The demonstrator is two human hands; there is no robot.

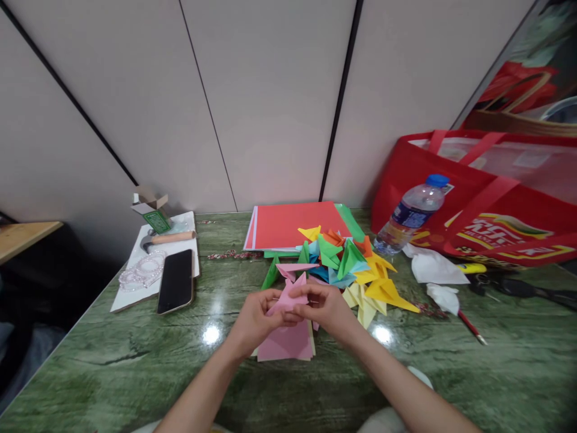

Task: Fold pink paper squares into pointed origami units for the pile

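Observation:
My left hand (253, 320) and my right hand (325, 308) meet over the green marbled table (135, 367), both pinching a folded pink paper piece (283, 304) between their fingers. Under the hands lies a small stack of pink paper sheets (287, 345). Just beyond is a heap of folded paper shapes (349, 267) in yellow, green, blue and orange. Behind the heap lies a stack of red and green paper sheets (288, 224).
A black phone (175, 281), clear bead bracelets (143, 270), a hammer (164, 239) and a small open box (151, 210) rest on white card at left. At right stand a water bottle (411, 214), a red bag (487, 198), crumpled tissues (433, 267) and a red pencil (471, 328).

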